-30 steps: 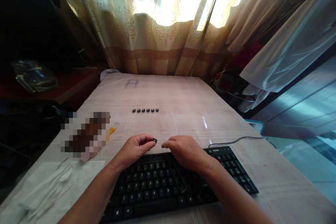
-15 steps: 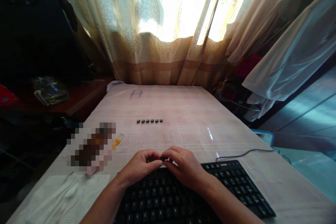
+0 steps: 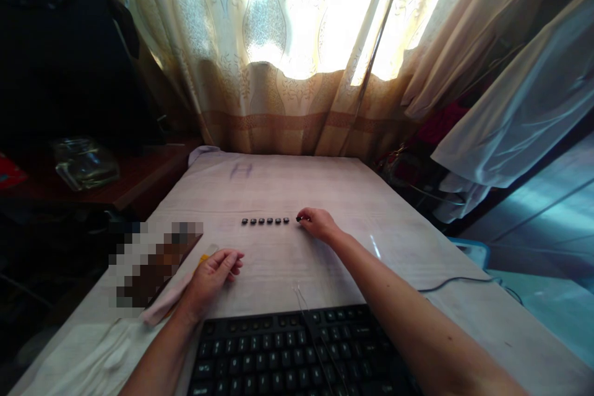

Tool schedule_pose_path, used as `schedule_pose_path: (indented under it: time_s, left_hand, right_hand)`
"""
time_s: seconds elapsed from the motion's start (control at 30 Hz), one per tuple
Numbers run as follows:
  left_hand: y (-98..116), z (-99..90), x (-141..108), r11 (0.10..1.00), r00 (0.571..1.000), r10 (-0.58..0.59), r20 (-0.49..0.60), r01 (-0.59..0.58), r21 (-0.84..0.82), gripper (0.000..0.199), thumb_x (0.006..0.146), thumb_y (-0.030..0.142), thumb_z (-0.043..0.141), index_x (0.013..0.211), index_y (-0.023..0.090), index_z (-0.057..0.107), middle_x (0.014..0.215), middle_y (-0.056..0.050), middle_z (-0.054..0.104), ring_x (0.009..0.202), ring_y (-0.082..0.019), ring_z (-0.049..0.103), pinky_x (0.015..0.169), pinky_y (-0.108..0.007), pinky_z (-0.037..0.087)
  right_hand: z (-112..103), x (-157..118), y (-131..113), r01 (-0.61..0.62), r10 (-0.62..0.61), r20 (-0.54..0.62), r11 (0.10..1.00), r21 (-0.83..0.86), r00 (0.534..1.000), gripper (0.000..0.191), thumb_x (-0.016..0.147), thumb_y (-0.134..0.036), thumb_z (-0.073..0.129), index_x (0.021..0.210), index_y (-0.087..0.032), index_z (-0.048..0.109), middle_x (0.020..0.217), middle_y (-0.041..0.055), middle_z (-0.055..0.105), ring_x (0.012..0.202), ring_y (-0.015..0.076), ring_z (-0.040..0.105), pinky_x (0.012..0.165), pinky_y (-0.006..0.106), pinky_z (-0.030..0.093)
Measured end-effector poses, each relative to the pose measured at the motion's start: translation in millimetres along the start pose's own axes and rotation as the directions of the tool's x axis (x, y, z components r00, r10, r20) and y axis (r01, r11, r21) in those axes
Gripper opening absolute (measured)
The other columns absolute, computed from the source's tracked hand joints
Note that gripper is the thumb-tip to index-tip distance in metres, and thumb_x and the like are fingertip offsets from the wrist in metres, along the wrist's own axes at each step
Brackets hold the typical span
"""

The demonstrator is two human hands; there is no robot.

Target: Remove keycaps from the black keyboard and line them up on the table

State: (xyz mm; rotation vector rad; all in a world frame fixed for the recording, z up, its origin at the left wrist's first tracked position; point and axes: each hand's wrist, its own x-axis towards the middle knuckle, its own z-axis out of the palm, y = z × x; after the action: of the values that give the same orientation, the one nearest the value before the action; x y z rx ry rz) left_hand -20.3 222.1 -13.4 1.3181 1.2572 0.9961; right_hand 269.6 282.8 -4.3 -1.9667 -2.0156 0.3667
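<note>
Head view: six keycaps (image 3: 262, 221) lie lined up mid-table (image 3: 297, 185), a seventh keycap (image 3: 299, 219), pinched in your right hand (image 3: 316, 223), isn't yet released just beside them, your left hand (image 3: 216, 275) hangs loosely open, and the keyboard (image 3: 271, 360) sits toward the near edge.

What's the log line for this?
right hand: pinching black keycap, right of keycap row | left hand: loosely curled | keyboard: on table

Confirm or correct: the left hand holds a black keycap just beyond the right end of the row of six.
Wrong hand: in the head view, the right hand holds the black keycap just beyond the right end of the row of six keycaps.
</note>
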Motion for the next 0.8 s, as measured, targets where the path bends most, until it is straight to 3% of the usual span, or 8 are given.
schedule_pose_path:
  time_s: [0.17,0.8]
  left_hand:
    - [-1,1.8,-1,0.999,1.000,-0.007,0.000,0.007,-0.040,0.054,0.057,0.066,0.071,0.076,0.015,0.072,0.066,-0.004,0.066,0.060,-0.015,0.057,0.055,-0.025,0.047]
    - [-6,-0.4,0,1.000,1.000,0.013,0.003,-0.013,0.005,0.050,0.063,0.064,0.068,0.079,0.017,0.071,0.067,-0.004,0.067,0.063,-0.017,0.061,0.056,-0.027,0.050]
  right_hand:
    - [12,14,-4,0.021,-0.020,0.031,0.999,-0.036,0.999,0.022,0.085,-0.025,0.059,0.103,-0.025,0.071,0.102,0.0036,0.073,0.092,0.0185,0.065,0.076,0.026,0.045]
    - [13,12,-4,0.015,-0.012,0.046,0.997,-0.074,0.999,0.022,0.086,-0.025,0.058,0.105,-0.023,0.069,0.102,0.0046,0.071,0.093,0.0179,0.064,0.077,0.025,0.044]
